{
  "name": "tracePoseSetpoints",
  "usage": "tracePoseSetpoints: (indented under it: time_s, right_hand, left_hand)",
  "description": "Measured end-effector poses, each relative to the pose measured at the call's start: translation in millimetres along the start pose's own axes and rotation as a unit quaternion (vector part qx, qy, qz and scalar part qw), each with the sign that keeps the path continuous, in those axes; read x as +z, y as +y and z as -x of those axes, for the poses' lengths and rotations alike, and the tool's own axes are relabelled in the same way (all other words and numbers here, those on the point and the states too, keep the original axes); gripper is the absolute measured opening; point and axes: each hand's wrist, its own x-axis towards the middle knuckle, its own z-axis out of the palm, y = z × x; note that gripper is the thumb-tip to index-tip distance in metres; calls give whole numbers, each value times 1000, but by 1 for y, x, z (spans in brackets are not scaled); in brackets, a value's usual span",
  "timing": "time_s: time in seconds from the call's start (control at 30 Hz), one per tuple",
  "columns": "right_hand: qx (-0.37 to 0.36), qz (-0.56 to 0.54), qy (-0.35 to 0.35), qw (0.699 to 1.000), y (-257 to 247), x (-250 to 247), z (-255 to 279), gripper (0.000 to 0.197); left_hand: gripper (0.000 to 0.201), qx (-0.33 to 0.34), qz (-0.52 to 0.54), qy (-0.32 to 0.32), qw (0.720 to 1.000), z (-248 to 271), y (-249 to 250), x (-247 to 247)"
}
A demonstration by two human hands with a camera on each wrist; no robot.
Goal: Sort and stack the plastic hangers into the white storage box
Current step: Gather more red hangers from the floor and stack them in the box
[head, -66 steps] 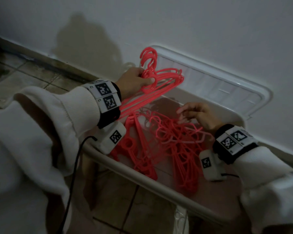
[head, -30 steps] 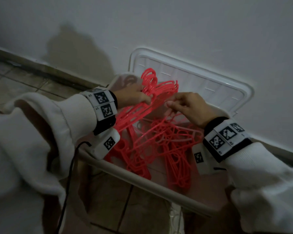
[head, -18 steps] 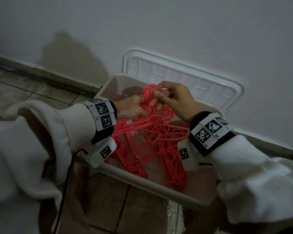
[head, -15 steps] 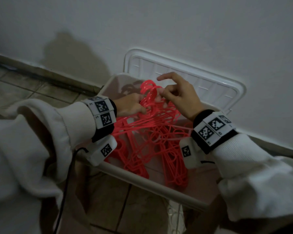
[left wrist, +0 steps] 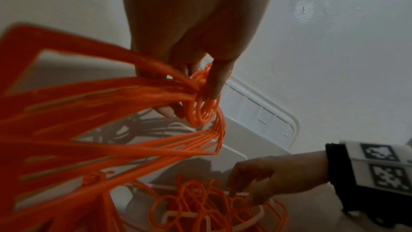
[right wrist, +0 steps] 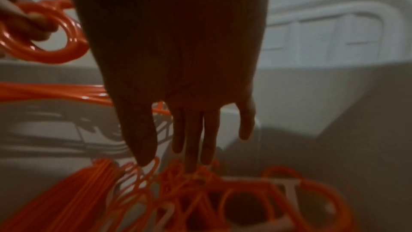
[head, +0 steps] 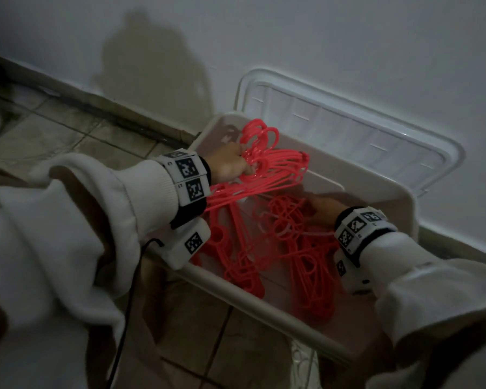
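Observation:
My left hand (head: 230, 164) grips a stacked bundle of red plastic hangers (head: 275, 167) by their necks, held above the far left corner of the white storage box (head: 258, 307). In the left wrist view the fingers (left wrist: 214, 84) curl round the bunched hooks (left wrist: 202, 112). My right hand (head: 320, 211) reaches down inside the box with straight fingers (right wrist: 194, 147) just above a loose tangle of red hangers (head: 289, 248) on the box floor; it holds nothing. One pale hanger (right wrist: 169, 213) lies among the red ones.
The box lid (head: 357, 136) leans against the white wall behind the box. Tiled floor (head: 68, 136) runs to the left and in front. A black cable (head: 129, 304) hangs from my left wrist camera past the box's near rim.
My right hand let go of the bundle's hooks and dropped into the box toward the loose hangers. The left hand keeps its grip on the bundle.

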Motion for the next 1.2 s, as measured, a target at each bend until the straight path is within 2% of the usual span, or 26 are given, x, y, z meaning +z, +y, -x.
tracePoseSetpoints:
  time_s: [0.1, 0.23, 0.37, 0.63, 0.87, 1.07, 1.13, 1.2]
  right_hand:
    - [11, 34, -23, 999, -7, 13, -5, 64]
    - [27, 102, -68, 992, -13, 15, -7, 48]
    - [-32, 41, -66, 997, -8, 4, -11, 32]
    - [-74, 89, -61, 991, -4, -14, 9, 30]
    - [-41, 60, 21, 997, 5, -23, 32, 31]
    - [-15, 79, 4, 997, 16, -19, 41, 28]
    - [-36, 55, 22, 998, 22, -21, 42, 26]
    - [-92, -29, 69, 993, 26, -25, 47, 22]
  left_hand:
    - [21, 9, -1, -41, 999, -3, -2, 4]
    - [19, 1, 29, -51, 998, -6, -2, 8]
    - [19, 5, 46, -47, 998, -10, 0, 7]
    - [17, 22, 21, -26, 999, -7, 10, 10]
    - [13, 42, 4, -33, 999, -3, 19, 13]
    - [12, 44, 17, -27, 999, -3, 20, 15]
    - [13, 32, 28, -15, 999, -3, 21, 17]
    - [18, 22, 41, -14, 999, -3, 21, 17]
